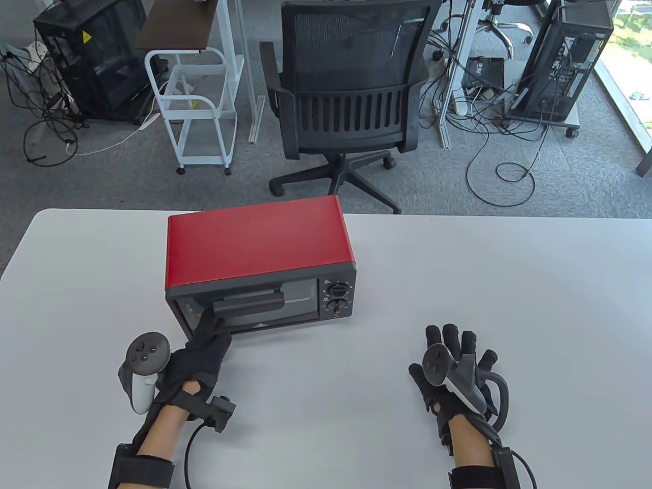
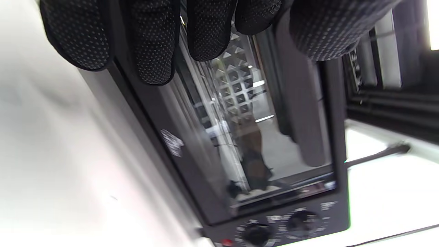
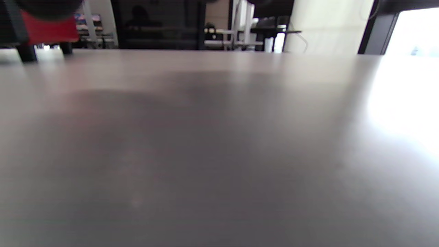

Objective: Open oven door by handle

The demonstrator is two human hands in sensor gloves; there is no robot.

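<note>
A red toaster oven [image 1: 257, 239] with a black front stands on the white table [image 1: 458, 265]. Its glass door [image 2: 240, 137] carries a dark bar handle [image 1: 248, 304], which also shows in the left wrist view [image 2: 301, 113]. My left hand [image 1: 206, 338] reaches up to the handle's left end. In the left wrist view its fingertips [image 2: 154, 58] hang over the door glass and the thumb lies across the handle's end; they are not closed around it. My right hand [image 1: 456, 356] rests flat on the table, fingers spread and empty, right of the oven.
Two control knobs [image 1: 337, 298] sit on the oven's right front panel. A black office chair [image 1: 351, 97] stands behind the table's far edge. A white cart [image 1: 196, 107], computer towers and cables are on the floor beyond.
</note>
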